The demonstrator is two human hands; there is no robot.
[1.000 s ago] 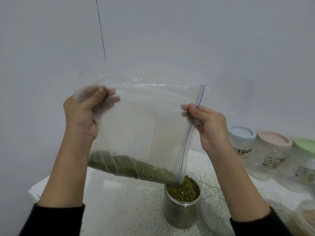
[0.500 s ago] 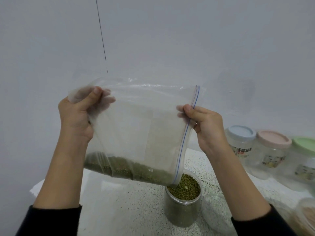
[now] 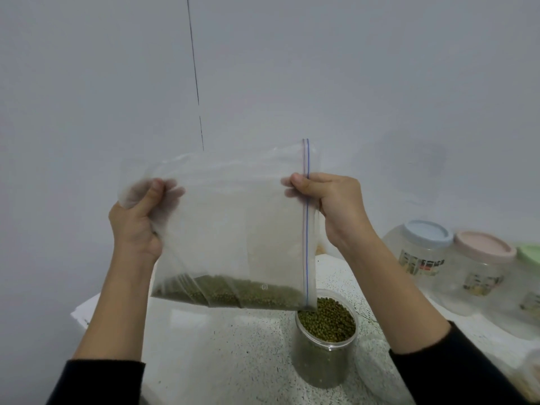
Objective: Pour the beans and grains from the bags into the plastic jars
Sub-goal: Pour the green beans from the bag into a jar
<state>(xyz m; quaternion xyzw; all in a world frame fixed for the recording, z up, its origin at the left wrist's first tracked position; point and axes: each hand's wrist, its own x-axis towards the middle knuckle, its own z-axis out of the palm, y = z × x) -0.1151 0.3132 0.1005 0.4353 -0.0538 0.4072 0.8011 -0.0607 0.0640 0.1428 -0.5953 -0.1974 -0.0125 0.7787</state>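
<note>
A clear zip bag [image 3: 233,229] hangs sideways above the table, its blue-and-red zip strip running down the right side. Green mung beans [image 3: 228,296] lie along its lower edge. My left hand [image 3: 137,217] grips the bag's closed corner at the upper left. My right hand [image 3: 330,203] pinches the zip edge at the upper right. The bag's lower right corner sits just over the mouth of an open clear plastic jar [image 3: 324,361], which is filled nearly to the rim with green beans [image 3: 328,318].
Three lidded plastic jars stand at the right against the wall: blue lid [image 3: 426,233], pink lid [image 3: 482,247], green lid [image 3: 530,252]. A clear loose lid [image 3: 377,366] lies right of the open jar. The speckled white table [image 3: 222,352] ends at its left edge.
The bag has swung so its zip strip now hangs nearly vertical. My left hand dropped lower and my right hand rose a little; the beans settled flatter along the bottom.
</note>
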